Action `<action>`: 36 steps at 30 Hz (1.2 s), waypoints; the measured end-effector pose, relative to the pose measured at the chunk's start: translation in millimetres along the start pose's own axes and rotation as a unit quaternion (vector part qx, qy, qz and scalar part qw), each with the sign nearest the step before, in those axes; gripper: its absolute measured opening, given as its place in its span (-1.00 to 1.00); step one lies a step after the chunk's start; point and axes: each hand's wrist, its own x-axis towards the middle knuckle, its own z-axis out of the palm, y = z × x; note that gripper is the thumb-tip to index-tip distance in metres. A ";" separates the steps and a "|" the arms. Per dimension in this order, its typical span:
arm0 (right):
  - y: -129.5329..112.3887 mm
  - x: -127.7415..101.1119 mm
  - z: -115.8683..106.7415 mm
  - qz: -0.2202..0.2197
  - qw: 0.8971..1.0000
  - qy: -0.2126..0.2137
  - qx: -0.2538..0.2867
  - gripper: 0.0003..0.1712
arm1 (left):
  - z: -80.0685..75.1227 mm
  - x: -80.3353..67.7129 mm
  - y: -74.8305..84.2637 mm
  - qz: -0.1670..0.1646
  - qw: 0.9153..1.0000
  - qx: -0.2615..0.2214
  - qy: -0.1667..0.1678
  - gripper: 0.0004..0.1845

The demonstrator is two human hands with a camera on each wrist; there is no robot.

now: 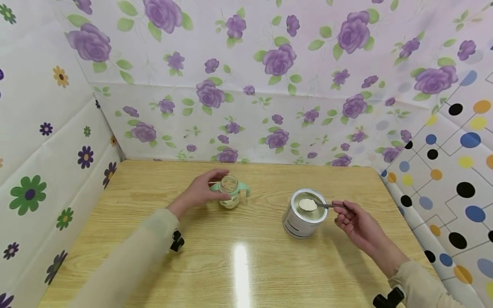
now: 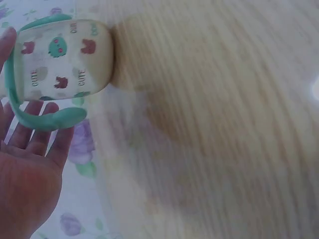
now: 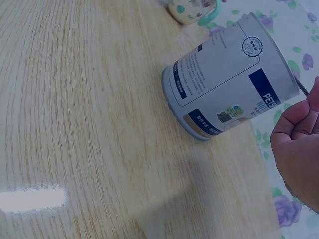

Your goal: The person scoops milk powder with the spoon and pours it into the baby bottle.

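A small clear baby bottle (image 1: 230,201) with mint-green handles stands uncapped on the table; the wrist view shows bears and "CUTE" lettering on it. My left hand (image 1: 204,188) holds it from the left, thumb at the front and fingers round the back. To the right is an open metal can (image 1: 298,226) with a pale printed label. My right hand (image 1: 358,224) pinches the dark handle of a spoon (image 1: 325,205), whose bowl carries a heap of white powder (image 1: 308,205) at the can's mouth. How deep the can's contents lie is not clear.
The wood-grain table (image 1: 208,265) has a bright light reflection near its front. Behind it hangs a cloth with purple flowers (image 1: 209,94); patterned cloths flank the left and right sides. Each wrist wears a small black device (image 1: 177,241).
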 end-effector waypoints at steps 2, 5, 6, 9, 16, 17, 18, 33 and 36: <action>-2.8 -1.5 1.8 -0.002 1.000 0.002 0.005 -0.38 | 2.3 0.4 -1.6 -0.009 1.000 -0.009 0.004 -0.13; -7.9 -2.2 5.6 -0.006 1.000 -0.002 0.018 -0.38 | 4.3 0.3 -4.2 -0.015 1.000 -0.020 0.011 -0.22; -9.8 -1.8 7.5 -0.008 1.000 -0.004 0.022 -0.38 | 4.8 0.2 -4.9 -0.016 1.000 -0.023 0.013 -0.25; -15.5 1.8 15.1 -0.009 0.999 -0.016 0.043 -0.37 | 5.4 -0.9 -6.3 -0.016 0.999 -0.030 0.020 -0.28; -31.3 23.9 52.3 -0.017 0.997 -0.036 0.062 -0.41 | 5.0 -3.8 -9.8 -0.014 0.999 -0.035 0.029 -0.28; -33.6 28.8 59.9 -0.019 0.998 -0.034 0.058 -0.43 | 4.7 -4.2 -10.7 -0.013 0.999 -0.034 0.030 -0.28; -35.6 34.2 67.7 -0.019 0.998 -0.030 0.055 -0.45 | 4.3 -4.6 -11.5 -0.013 0.999 -0.033 0.031 -0.28; -27.9 113.6 162.2 -0.017 1.000 -0.003 -0.023 -0.45 | 9.0 -1.5 -9.7 -0.008 1.000 -0.015 0.026 -0.30; -19.5 124.5 171.8 -0.015 0.999 0.008 -0.052 -0.48 | 9.9 0.0 -8.1 -0.007 1.000 -0.010 0.028 -0.30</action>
